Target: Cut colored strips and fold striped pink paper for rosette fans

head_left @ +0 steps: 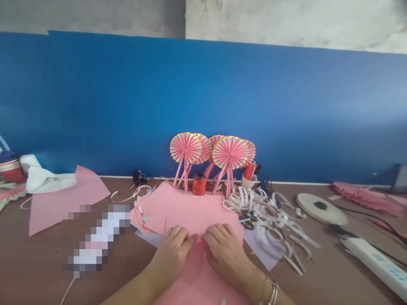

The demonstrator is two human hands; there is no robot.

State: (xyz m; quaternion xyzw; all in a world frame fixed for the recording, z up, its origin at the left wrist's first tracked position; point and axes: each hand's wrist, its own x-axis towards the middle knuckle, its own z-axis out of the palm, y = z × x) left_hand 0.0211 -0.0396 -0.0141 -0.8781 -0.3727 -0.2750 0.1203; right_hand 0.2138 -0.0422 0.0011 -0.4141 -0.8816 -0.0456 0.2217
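Observation:
Pink paper (200, 279) lies in front of me, its far edge between my two hands. My left hand (174, 250) has its fingers curled and its thumb and forefinger pressed together on that edge. Close beside it, my right hand (224, 250) pinches the same edge with curled fingers; bracelets circle the wrist. The fingertips are partly hidden. More pink sheets (193, 212) lie in a loose pile just beyond the hands. Under them, lavender paper (267, 250) sticks out on the right.
Pleated pink paper fans (230, 152) stand against the blue partition (127, 101), behind a red container (199, 185). Curled white paper strips (270, 207) heap at the right, near a round cream lid-like disc (321, 208) and a power strip (375, 264). Another pink sheet (68, 197) lies left.

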